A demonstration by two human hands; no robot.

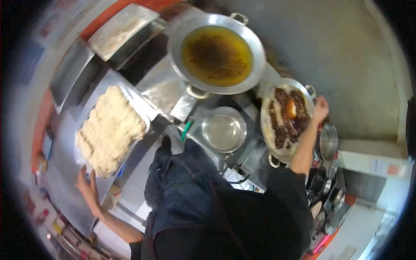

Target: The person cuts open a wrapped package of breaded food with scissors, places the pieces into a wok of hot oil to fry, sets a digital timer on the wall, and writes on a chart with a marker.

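Observation:
My left hand (86,184) is at the near corner of a tray (147,122) heaped with a pale, floury, dough-like mass (112,130). Its fingers are apart, touching or just beside the tray's edge. On the other side, my right hand (320,109) is at the outer rim of a wide two-handled wok (265,123), just below one loop handle (310,91). The fingers look curled closed, and what they hold, if anything, cannot be made out. Dark brown pieces (281,125) lie in pale, foamy oil in this wok, with a bright orange-white spot among them.
A larger wok (173,52) of yellow oil with dark residue stands at the far middle. A round metal pan (224,130) sits on the stove nearer me. Metal containers (73,78) line the left counter. Several pans (328,141) are stacked at right, beside the wall.

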